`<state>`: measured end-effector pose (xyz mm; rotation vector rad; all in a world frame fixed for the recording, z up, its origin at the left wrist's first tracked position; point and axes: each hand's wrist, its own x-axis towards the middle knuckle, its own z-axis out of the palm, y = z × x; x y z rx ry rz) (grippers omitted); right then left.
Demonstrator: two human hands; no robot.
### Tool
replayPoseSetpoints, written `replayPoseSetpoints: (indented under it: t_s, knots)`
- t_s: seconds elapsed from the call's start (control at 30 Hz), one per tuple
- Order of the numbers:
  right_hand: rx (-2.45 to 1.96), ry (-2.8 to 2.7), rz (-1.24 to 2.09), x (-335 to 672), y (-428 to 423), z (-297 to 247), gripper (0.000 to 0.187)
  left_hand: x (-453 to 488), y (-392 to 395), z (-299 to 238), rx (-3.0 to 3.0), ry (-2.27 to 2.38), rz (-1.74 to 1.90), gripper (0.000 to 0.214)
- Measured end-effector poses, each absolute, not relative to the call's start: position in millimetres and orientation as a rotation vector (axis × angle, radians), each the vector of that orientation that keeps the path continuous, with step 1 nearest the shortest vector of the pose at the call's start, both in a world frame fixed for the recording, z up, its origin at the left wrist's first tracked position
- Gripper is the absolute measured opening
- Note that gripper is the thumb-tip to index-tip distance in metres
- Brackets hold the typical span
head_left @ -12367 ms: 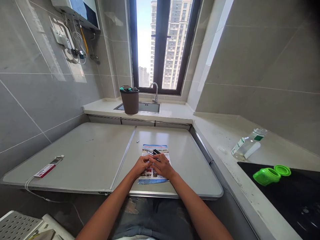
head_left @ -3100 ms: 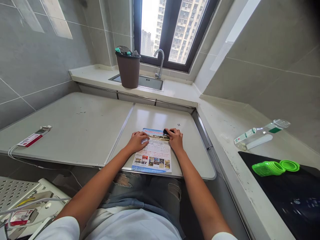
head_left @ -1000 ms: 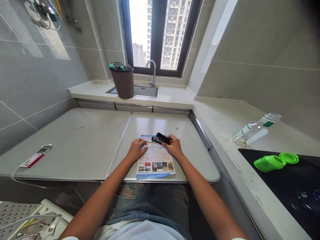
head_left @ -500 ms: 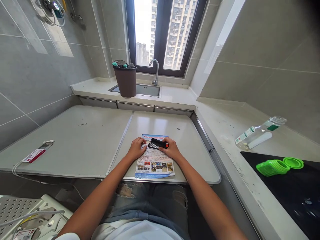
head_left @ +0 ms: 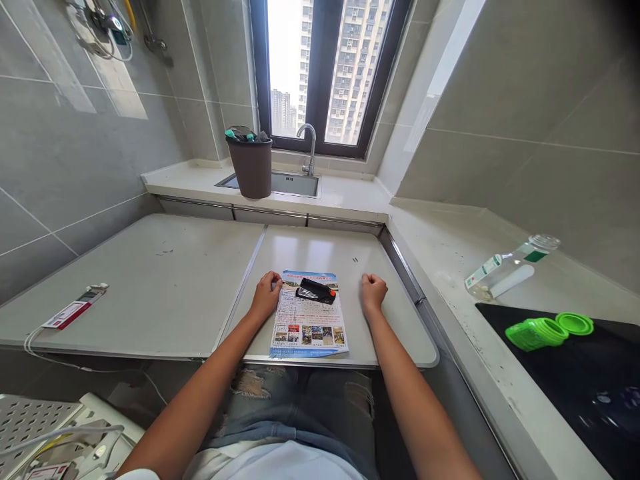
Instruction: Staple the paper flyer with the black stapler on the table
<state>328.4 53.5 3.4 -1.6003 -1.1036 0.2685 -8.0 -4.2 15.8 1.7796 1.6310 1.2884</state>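
A black stapler [head_left: 316, 291] with an orange-red end lies on a printed paper sheet [head_left: 310, 313] with blue bands and small photos. Just off the sheet's upper left edge, my left hand [head_left: 267, 293] rests on the table with its fingers curled in. Whether its fingertips touch the paper I cannot tell. My right hand [head_left: 374, 292] is a loose fist on the table, right of the sheet and apart from the stapler. Nothing shows in either hand. Two tiny dark marks, perhaps staples [head_left: 355, 260], lie beyond the sheet, near my right hand.
The pale folding table [head_left: 200, 300] carries a red-and-white power strip [head_left: 75, 308] with a cable at left. A brown bin [head_left: 251, 167] stands by the sink [head_left: 300, 185]. At right are a clear bottle [head_left: 510, 270] and an opened green container [head_left: 537, 333].
My right hand has let go of the stapler and moved right, closing into a fist. The stapler now lies on the sheet. My left hand has shifted slightly left, off the paper.
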Motion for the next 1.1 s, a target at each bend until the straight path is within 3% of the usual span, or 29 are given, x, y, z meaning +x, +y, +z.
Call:
replayPoseSetpoints:
  t_s: [0.13,0.3,0.43,0.6,0.9,1.1]
  knots:
    - [-1.386,-1.475,0.402,305,44,12,0.044,-10,-3,14,1.719,1.676,1.287,0.013]
    - [-1.01,-1.966,0.756,277,30,17,0.033,-12,-3,11,1.696,1.687,1.301,0.013]
    - [-1.01,-2.192,0.718,268,22,19,0.045,-12,-4,13,1.679,1.69,1.298,0.014]
    - [-1.128,-2.243,0.62,288,20,22,0.029,-11,-5,15,1.687,1.692,1.286,0.013]
    - [-1.358,-2.025,0.747,396,35,18,0.045,-9,-6,17,1.678,1.675,1.261,0.014]
    - [-1.265,-1.889,0.88,426,31,18,0.054,-10,-6,16,1.698,1.686,1.251,0.014]
